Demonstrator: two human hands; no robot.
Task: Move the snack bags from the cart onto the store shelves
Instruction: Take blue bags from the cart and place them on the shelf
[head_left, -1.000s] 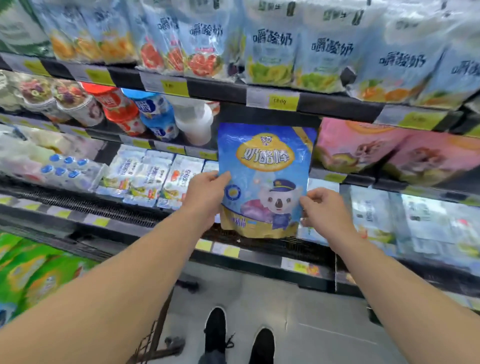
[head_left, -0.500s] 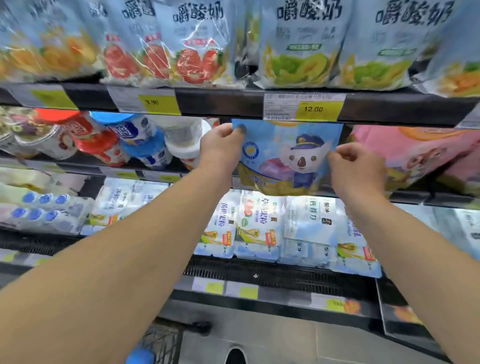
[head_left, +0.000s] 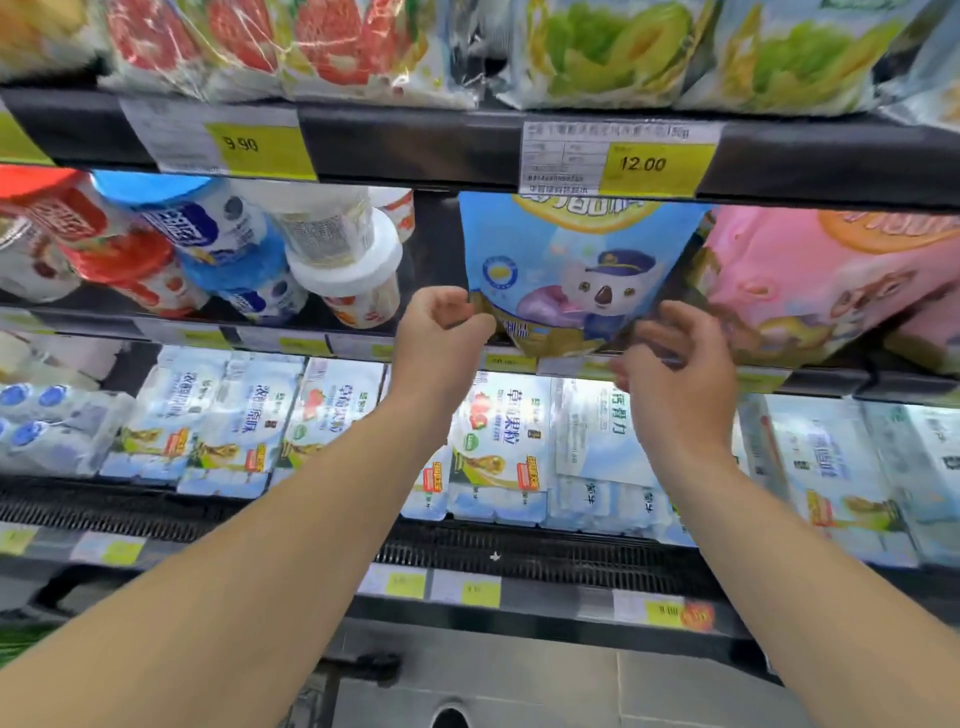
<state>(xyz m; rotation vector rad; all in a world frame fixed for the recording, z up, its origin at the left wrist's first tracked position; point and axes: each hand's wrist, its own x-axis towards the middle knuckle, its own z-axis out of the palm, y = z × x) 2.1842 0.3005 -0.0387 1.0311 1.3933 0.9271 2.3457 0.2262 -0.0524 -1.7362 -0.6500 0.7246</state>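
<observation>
Snack bag (head_left: 566, 270): glossy blue pouch, yellow oval logo at top partly hidden by the shelf edge above, cartoon koala in a navy cap, purple shape beside it, gold band along the bottom. Stands upright on the middle shelf (head_left: 831, 376), just beside a pink bag (head_left: 831, 280) on its right; yogurt cups (head_left: 343, 260) to its left.
Left hand (head_left: 441, 332): grip curled, pinching the bag's lower left corner.
Right hand (head_left: 675, 364): fingers loosely bent at the lower right corner; whether it grips, cannot tell.
</observation>
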